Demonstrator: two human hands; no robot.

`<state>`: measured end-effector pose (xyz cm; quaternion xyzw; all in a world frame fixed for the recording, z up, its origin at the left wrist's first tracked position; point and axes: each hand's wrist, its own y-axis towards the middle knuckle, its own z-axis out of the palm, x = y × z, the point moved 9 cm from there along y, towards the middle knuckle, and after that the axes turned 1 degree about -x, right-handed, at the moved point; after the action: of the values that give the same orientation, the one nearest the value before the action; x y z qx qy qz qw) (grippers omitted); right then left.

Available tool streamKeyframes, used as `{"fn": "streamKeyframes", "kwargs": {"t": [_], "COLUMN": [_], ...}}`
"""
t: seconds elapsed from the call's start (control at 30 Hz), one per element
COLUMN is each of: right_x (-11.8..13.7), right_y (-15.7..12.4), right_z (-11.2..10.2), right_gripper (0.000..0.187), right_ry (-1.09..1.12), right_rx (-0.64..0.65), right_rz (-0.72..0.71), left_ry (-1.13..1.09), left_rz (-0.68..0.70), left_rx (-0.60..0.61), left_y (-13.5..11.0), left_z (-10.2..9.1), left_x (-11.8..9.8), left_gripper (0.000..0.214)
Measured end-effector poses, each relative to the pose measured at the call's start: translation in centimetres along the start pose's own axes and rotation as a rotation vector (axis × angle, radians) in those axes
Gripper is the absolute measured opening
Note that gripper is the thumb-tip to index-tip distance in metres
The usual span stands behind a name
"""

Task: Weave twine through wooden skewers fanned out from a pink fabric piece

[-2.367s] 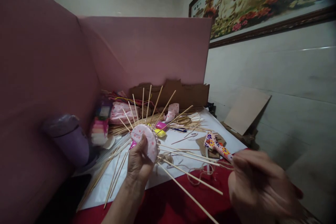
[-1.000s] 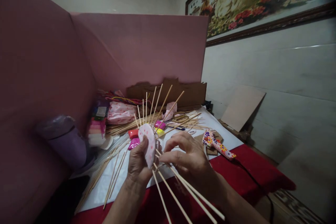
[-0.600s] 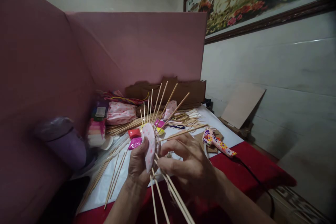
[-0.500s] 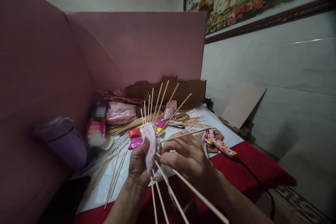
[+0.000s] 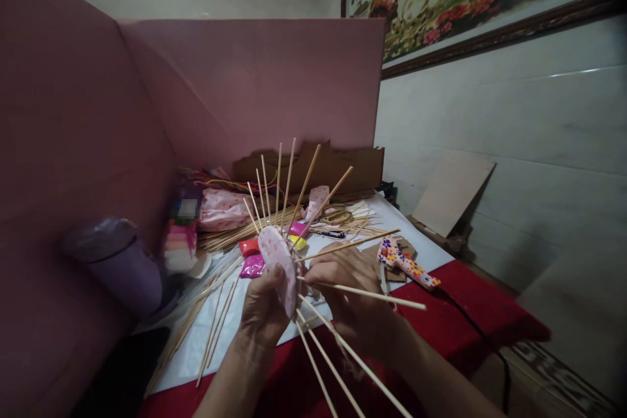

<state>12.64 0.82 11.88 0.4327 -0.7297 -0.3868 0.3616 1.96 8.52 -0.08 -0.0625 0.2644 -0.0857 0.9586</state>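
Observation:
A flat disc covered in pale pink fabric with red dots (image 5: 278, 261) is tilted up in my left hand (image 5: 264, 304), thumb on its face and fingers behind it. Several thin wooden sticks (image 5: 307, 177) fan out from its rim, some upward and others toward me. At the disc's right edge, my right hand (image 5: 350, 281) is closed with its fingertips around the base of one wooden stick (image 5: 377, 295). A thin strand (image 5: 341, 343) dangles among the lower sticks; where it starts is hidden.
A flower-patterned glue gun (image 5: 409, 264) with a black cord lies to the right. Red and magenta packets (image 5: 252, 266), loose sticks (image 5: 215, 326) and dotted fabric (image 5: 223, 209) lie on the table. A purple tumbler (image 5: 117, 268) stands left, beside the pink partition (image 5: 255, 78).
The disc has turned in my left hand, showing more of its dotted face. Its sticks have swung round, the upper ones to the left and the lower ones to the right.

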Motion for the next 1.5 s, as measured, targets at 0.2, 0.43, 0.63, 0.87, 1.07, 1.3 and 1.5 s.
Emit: {"fn": "streamKeyframes", "kwargs": {"t": [0.2, 0.43, 0.63, 0.87, 1.07, 1.3, 1.5], "right_x": [-0.5, -0.7, -0.9, -0.8, -1.4, -1.6, -1.7], "right_y": [0.1, 0.4, 0.8, 1.3, 1.0, 1.1, 1.1], "right_z": [0.2, -0.1, 0.1, 0.8, 1.0, 1.1, 0.8], "right_gripper": [0.014, 0.012, 0.009, 0.017, 0.022, 0.02, 0.019], "right_ry": [0.035, 0.069, 0.07, 0.073, 0.156, 0.207, 0.212], "right_rx": [-0.001, -0.108, -0.128, -0.096, -0.117, -0.124, -0.141], "right_rz": [0.038, 0.058, 0.08, 0.059, 0.115, 0.153, 0.187], "left_ry": [-0.025, -0.054, -0.088, -0.165, -0.169, -0.224, -0.206], "left_rz": [-0.003, 0.003, -0.08, -0.111, -0.118, -0.164, -0.148], "left_rx": [-0.107, -0.045, -0.093, -0.054, 0.063, 0.192, 0.236], "left_y": [-0.3, 0.2, -0.1, 0.0, 0.5, 0.6, 0.5], "left_z": [0.1, 0.4, 0.6, 1.1, 0.5, 1.0, 1.6], "left_x": [-0.1, -0.1, 0.6, 0.6, 0.6, 0.6, 0.4], "left_gripper": [0.021, 0.017, 0.026, 0.033, 0.031, 0.032, 0.023]}}
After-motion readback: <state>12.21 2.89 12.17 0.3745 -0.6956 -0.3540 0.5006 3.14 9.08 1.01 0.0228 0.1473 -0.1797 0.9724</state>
